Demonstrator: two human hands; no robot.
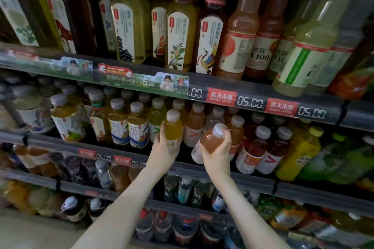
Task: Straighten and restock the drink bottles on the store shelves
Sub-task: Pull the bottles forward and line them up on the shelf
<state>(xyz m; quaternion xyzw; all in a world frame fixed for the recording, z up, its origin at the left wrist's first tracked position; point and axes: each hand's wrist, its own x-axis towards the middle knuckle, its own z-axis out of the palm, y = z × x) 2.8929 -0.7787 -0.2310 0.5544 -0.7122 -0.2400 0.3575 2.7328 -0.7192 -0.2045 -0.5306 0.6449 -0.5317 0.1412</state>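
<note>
My left hand (164, 148) grips a small yellow drink bottle (173, 127) with a white cap, held upright at the front of the second shelf. My right hand (217, 151) grips a peach-coloured drink bottle (210, 139) with a white cap, tilted with its cap toward the upper right. Both bottles are in front of rows of similar small bottles (194, 125) on that shelf. The lower parts of both held bottles are hidden by my fingers.
The top shelf holds tall tea bottles (127, 32) and juice bottles (240, 32). A price rail (251, 104) runs above the second shelf. Red bottles (255, 147) and a yellow bottle (299, 151) stand to the right. Lower shelves (182, 192) carry more bottles.
</note>
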